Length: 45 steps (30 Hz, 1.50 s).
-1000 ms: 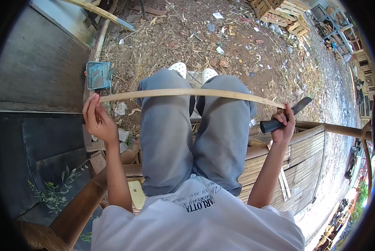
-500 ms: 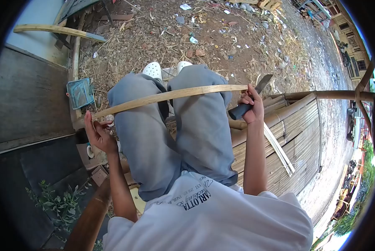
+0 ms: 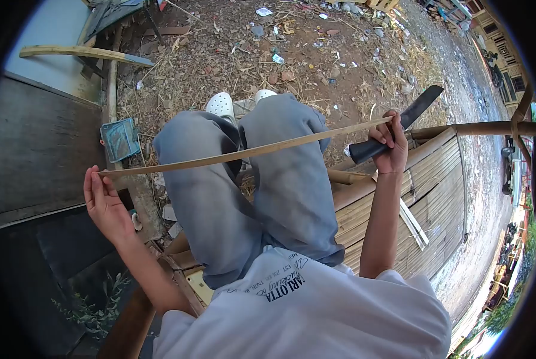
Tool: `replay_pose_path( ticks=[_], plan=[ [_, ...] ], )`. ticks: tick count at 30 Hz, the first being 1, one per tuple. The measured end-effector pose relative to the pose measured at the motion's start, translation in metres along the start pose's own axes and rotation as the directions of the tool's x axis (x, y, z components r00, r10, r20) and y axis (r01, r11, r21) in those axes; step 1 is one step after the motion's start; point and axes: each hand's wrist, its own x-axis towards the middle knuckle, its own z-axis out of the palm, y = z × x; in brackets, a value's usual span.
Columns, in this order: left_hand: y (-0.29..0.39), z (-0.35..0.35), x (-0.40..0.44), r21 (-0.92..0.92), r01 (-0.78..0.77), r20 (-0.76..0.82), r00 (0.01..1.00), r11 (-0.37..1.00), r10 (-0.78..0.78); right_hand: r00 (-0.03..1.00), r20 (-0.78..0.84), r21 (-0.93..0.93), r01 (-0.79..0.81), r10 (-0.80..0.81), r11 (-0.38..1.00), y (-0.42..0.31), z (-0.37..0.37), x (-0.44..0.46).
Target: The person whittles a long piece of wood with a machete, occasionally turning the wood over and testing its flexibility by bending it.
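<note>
A long, thin bamboo strip spans above my knees, nearly straight, its narrow edge turned partly up. At its left end, the fingertips and thumb of my left hand pinch the tip. My right hand pinches the other end between thumb and finger. The same hand also has its remaining fingers wrapped round the black handle of a big knife, whose dark, broad blade points up and to the right, away from me. Part of the handle is hidden by the fingers.
To my right lies a slatted bamboo bench with pale split strips on it. A blue-rimmed basket stands by the wooden panel at left. Litter and dry leaves cover the dirt ground ahead.
Both hands have moved outward, the left to the left and slightly down, the right to the right. The strip has turned edge-on and looks straighter. The knife moved along with my right hand.
</note>
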Motion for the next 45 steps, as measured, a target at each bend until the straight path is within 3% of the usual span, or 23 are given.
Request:
replay_pose_path(
  ticks=[4, 6, 8, 11, 14, 16, 18, 20, 22, 24, 26, 27, 32, 36, 39, 41, 42, 44, 45],
  plan=[
    [0.002, -0.007, 0.001, -0.116, -0.020, 0.041, 0.999, 0.993, 0.025, 0.999, 0.032, -0.013, 0.024, -0.023, 1.000, 0.004, -0.003, 0.003],
    [-0.001, -0.002, -0.002, -0.209, 0.063, 0.059, 0.997, 0.976, -0.052, 1.000, 0.023, 0.010, 0.014, -0.014, 1.000, 0.007, -0.005, 0.006],
    [-0.005, -0.003, 0.000, -0.192, 0.102, 0.038, 0.995, 0.976, -0.097, 0.993, -0.116, -0.090, -0.033, 0.023, 0.995, 0.007, -0.005, 0.009],
    [-0.014, -0.011, 0.001, -0.239, 0.159, 0.065, 0.987, 0.958, -0.148, 0.984, -0.179, -0.201, -0.050, 0.014, 0.978, 0.004, -0.006, 0.009],
    [-0.009, -0.009, 0.002, -0.324, 0.151, 0.123, 0.986, 0.934, -0.117, 0.993, -0.117, -0.076, 0.009, -0.018, 0.997, -0.003, 0.009, 0.006],
    [-0.004, 0.000, 0.004, -0.521, 0.192, 0.252, 0.966, 0.832, -0.065, 1.000, -0.002, -0.048, -0.012, 0.012, 0.999, -0.012, -0.003, 0.013],
    [0.000, 0.010, 0.002, -0.559, 0.202, 0.264, 0.963, 0.804, -0.058, 0.998, 0.052, 0.001, -0.040, 0.040, 0.999, -0.012, -0.008, 0.019],
    [0.002, 0.028, -0.002, -0.743, 0.337, 0.372, 0.926, 0.578, -0.062, 0.999, 0.028, 0.144, -0.036, 0.032, 0.989, -0.010, -0.001, 0.020],
    [0.004, 0.038, -0.003, -0.774, 0.358, 0.373, 0.924, 0.522, -0.082, 0.999, -0.010, 0.181, -0.041, 0.044, 0.983, 0.000, 0.018, 0.018],
    [0.006, 0.050, -0.004, -0.838, 0.441, 0.436, 0.895, 0.320, -0.093, 0.981, -0.186, 0.168, -0.029, 0.061, 0.985, 0.008, 0.022, 0.019],
    [0.010, 0.062, -0.008, -0.851, 0.449, 0.441, 0.893, 0.273, -0.093, 0.968, -0.241, 0.151, -0.031, 0.067, 0.988, 0.019, 0.027, 0.015],
    [0.013, 0.066, -0.010, -0.863, 0.450, 0.440, 0.893, 0.232, -0.097, 0.979, -0.186, 0.206, -0.040, 0.079, 0.978, 0.023, 0.027, 0.012],
    [0.027, 0.080, -0.010, -0.824, 0.488, 0.492, 0.868, 0.288, -0.061, 0.996, -0.078, 0.341, -0.001, 0.029, 0.940, 0.016, 0.044, 0.012],
    [0.041, 0.101, 0.003, -0.767, 0.549, 0.582, 0.813, 0.331, 0.000, 0.980, -0.097, 0.070, 0.179, -0.172, 0.981, 0.001, 0.086, 0.035],
    [0.044, 0.126, 0.030, -0.730, 0.569, 0.620, 0.784, 0.379, 0.017, 0.954, -0.040, -0.007, 0.297, -0.297, 0.955, -0.017, 0.117, 0.069],
    [0.033, 0.148, 0.073, -0.726, 0.404, 0.509, 0.860, 0.557, 0.039, 0.886, -0.053, -0.111, 0.454, -0.461, 0.884, -0.023, 0.147, 0.099],
    [0.029, 0.169, 0.089, -0.740, 0.225, 0.268, 0.963, 0.634, -0.028, 0.840, -0.059, -0.162, 0.526, -0.540, 0.835, -0.021, 0.163, 0.117],
    [-0.005, 0.192, 0.139, -0.698, 0.042, -0.012, 0.998, 0.715, -0.070, 0.783, -0.101, -0.288, 0.568, -0.614, 0.771, -0.007, 0.193, 0.152],
    [-0.014, 0.207, 0.147, -0.621, -0.015, -0.184, 0.975, 0.783, -0.127, 0.812, -0.122, -0.279, 0.524, -0.571, 0.805, 0.002, 0.198, 0.172]
  ],
)
